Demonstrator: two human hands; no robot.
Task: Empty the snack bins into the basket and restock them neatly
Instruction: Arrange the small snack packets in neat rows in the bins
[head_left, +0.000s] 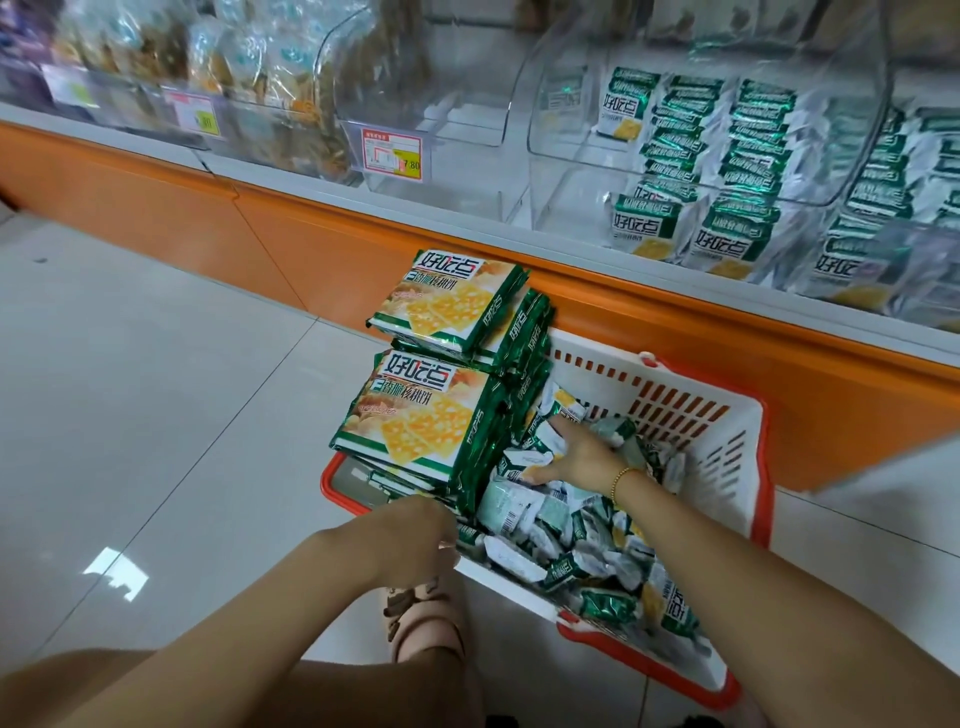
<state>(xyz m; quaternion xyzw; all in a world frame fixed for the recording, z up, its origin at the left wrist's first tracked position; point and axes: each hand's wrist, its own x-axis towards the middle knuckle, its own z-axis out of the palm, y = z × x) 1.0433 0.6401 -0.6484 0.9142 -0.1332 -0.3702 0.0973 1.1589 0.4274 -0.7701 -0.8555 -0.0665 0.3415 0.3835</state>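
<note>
White basket (727, 415), loose packets (566, 551) heaped right; right hand (579, 457) already among them, fingers splayed, gripping nothing. Left hand (415, 530) at near-left rim, blurred, grip unreadable. Bin (727, 156) far, up-right.

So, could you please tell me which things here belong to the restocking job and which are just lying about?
Job: basket; loose small packets inside it; large cracker packs stacked at its left side; clear bin with rowed green packets; left hand; right hand.
Lying about: price tag; bagged snacks in the left bins.
</note>
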